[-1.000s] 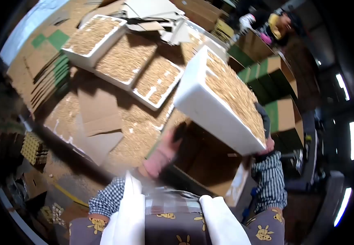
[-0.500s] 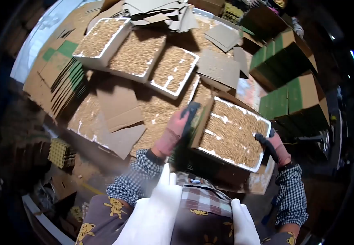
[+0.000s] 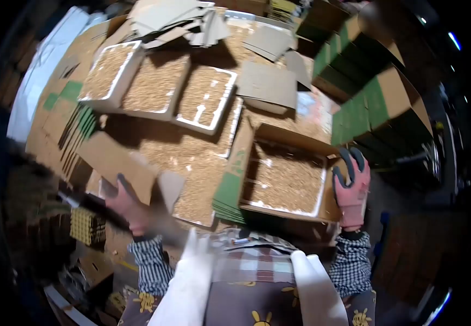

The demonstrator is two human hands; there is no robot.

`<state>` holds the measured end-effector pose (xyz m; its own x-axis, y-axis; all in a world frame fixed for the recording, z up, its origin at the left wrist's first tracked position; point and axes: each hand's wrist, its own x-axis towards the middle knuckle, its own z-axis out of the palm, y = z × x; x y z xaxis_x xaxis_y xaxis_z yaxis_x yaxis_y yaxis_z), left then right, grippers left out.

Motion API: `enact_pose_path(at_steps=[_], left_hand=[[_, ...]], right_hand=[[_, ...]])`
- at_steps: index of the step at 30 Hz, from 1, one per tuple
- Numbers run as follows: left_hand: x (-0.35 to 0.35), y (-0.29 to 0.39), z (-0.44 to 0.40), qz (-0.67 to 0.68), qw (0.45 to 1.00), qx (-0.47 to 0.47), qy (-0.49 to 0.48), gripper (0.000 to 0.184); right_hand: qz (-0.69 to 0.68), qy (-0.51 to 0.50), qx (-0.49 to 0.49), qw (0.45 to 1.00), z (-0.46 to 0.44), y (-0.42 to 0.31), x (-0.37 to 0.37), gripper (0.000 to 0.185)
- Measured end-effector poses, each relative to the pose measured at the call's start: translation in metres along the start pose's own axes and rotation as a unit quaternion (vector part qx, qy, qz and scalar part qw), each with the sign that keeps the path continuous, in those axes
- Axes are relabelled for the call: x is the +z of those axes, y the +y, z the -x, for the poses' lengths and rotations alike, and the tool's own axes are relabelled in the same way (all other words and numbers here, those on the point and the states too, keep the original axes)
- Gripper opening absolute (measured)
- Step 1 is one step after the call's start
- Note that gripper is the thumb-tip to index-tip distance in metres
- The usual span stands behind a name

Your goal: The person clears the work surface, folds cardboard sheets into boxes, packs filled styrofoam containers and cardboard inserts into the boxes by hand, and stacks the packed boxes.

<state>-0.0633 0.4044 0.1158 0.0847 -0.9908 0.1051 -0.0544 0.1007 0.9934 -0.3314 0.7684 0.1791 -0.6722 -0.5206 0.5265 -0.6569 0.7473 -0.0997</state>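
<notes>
Tray [image 3: 279, 208] sank deeper, long axis crosswise; left hand [image 3: 129, 207] holds cardboard [image 3: 118, 162], right hand [image 3: 352, 191] spread.

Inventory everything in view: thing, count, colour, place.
Open rectangular cardboard box: 1, brown and green, centre right
Filled rectangular foam tray: 1, white, inside that box
Similar foam trays: 3+, white, left, beyond the box
Flaky bits: uncountable, tan, in trays
Thin card sheets: several, grey, far side
Flat cardboard piece: 1, brown, left
Upright cardboard boxes: several, green and brown, far right
Moulded stack: 1, yellow, lower left
Smooth sheeting: 1, white, upper left
Checked sleeves: 2, black and white, bottom
Gloved left hand: 1, pink and dark, left
Gloved right hand: 1, pink and dark, at box
</notes>
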Motion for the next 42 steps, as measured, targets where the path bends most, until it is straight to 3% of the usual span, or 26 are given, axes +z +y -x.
enact_pose_path(at_steps=[1, 2, 4, 5, 7, 10, 14, 17, 18, 21, 22, 23, 24, 25, 26, 27, 28, 29, 30, 31, 33, 35, 36, 37, 39, 42], left_hand=[[0.005, -0.010, 0.015, -0.084, 0.991, 0.098, 0.031, 0.033], [0.028, 0.013, 0.048, -0.048, 0.963, 0.244, -0.102, 0.028], [0.074, 0.056, 0.099, -0.018, 0.782, 0.484, -0.393, 0.045], [0.097, 0.082, 0.122, -0.113, 0.637, 0.480, -0.593, 0.044], [0.135, 0.032, 0.149, -0.140, 0.459, 0.583, -0.656, 0.042], [0.165, 0.068, 0.164, -0.248, 0.339, 0.580, -0.698, 0.051], [0.167, 0.025, 0.179, -0.249, 0.207, 0.539, -0.778, 0.054], [0.177, 0.058, 0.157, -0.267, 0.261, 0.365, -0.853, 0.056], [0.166, 0.060, 0.160, -0.251, 0.351, 0.521, -0.736, 0.057], [0.168, 0.036, 0.164, -0.271, 0.306, 0.516, -0.753, 0.049], [0.171, 0.035, 0.155, -0.189, 0.406, 0.441, -0.778, 0.046], [0.176, 0.036, 0.138, -0.100, 0.493, 0.358, -0.786, 0.044], [0.173, 0.035, 0.114, -0.083, 0.599, 0.445, -0.660, 0.051], [0.158, 0.046, 0.107, 0.005, 0.752, 0.154, -0.641, 0.047], [0.149, 0.025, 0.100, -0.029, 0.824, 0.102, -0.557, 0.048], [0.141, -0.018, 0.104, -0.151, 0.834, 0.078, -0.525, 0.051], [0.134, -0.055, 0.116, -0.247, 0.793, 0.024, -0.556, 0.056], [0.127, -0.075, 0.134, -0.265, 0.768, -0.027, -0.582, 0.062], [0.127, -0.148, 0.120, -0.208, 0.800, -0.058, -0.560, 0.058], [0.127, -0.217, 0.108, -0.148, 0.827, -0.085, -0.536, 0.054], [0.135, -0.092, 0.137, -0.065, 0.797, -0.228, -0.556, 0.042], [0.142, -0.076, 0.129, 0.070, 0.761, -0.282, -0.580, 0.036], [0.155, -0.068, 0.122, 0.039, 0.769, -0.103, -0.629, 0.038], [0.162, -0.055, 0.117, 0.090, 0.755, -0.084, -0.644, 0.042], [0.192, -0.015, 0.111, 0.246, 0.693, -0.125, -0.666, 0.049], [0.322, 0.019, 0.089, 0.283, 0.735, -0.094, -0.608, 0.047]], right_hand=[[-0.112, -0.055, 0.110, 0.986, 0.017, 0.012, 0.008, 0.042], [-0.208, -0.086, 0.229, 0.947, 0.035, 0.023, 0.016, 0.042], [-0.484, -0.123, 0.387, 0.775, 0.043, 0.030, 0.026, 0.039], [-0.497, -0.086, 0.363, 0.783, 0.041, 0.024, 0.024, 0.038], [-0.548, -0.060, 0.370, 0.748, 0.044, 0.022, 0.021, 0.042], [-0.675, 0.000, 0.369, 0.639, 0.047, 0.026, 0.029, 0.054], [-0.625, 0.015, 0.331, 0.707, 0.055, 0.039, 0.049, 0.054], [-0.630, 0.029, 0.336, 0.700, 0.055, 0.040, 0.051, 0.055], [-0.630, 0.035, 0.341, 0.697, 0.053, 0.039, 0.051, 0.055], [-0.641, 0.020, 0.327, 0.694, 0.057, 0.035, 0.051, 0.047], [-0.570, 0.008, 0.290, 0.769, 0.067, 0.044, 0.059, 0.044], [-0.642, -0.021, 0.332, 0.690, 0.070, 0.042, 0.051, 0.043], [-0.704, -0.039, 0.382, 0.597, 0.073, 0.042, 0.043, 0.042], [-0.747, -0.050, 0.434, 0.501, 0.075, 0.041, 0.035, 0.042], [-0.718, -0.022, 0.442, 0.537, 0.109, 0.052, 0.084, 0.039], [-0.455, -0.265, 0.350, 0.775, 0.131, 0.060, 0.099, 0.047], [-0.440, -0.172, 0.338, 0.814, 0.137, 0.042, 0.126, 0.058], [-0.451, -0.209, 0.419, 0.760, 0.128, 0.038, 0.126, 0.065], [-0.382, -0.184, 0.382, 0.822, 0.126, 0.034, 0.142, 0.070], [-0.643, -0.160, 0.368, 0.652, 0.136, 0.040, 0.147, 0.074], [-0.659, -0.134, 0.323, 0.666, 0.096, 0.026, 0.075, 0.080], [-0.702, -0.133, 0.334, 0.615, 0.084, 0.042, 0.073, 0.081], [-0.738, -0.140, 0.344, 0.564, 0.072, 0.053, 0.073, 0.082], [-0.713, -0.077, 0.314, 0.623, 0.053, 0.064, 0.071, 0.077], [-0.765, -0.072, 0.353, 0.534, 0.010, 0.100, 0.037, 0.070], [-0.745, 0.258, 0.199, 0.581, -0.037, 0.180, -0.007, 0.043]])
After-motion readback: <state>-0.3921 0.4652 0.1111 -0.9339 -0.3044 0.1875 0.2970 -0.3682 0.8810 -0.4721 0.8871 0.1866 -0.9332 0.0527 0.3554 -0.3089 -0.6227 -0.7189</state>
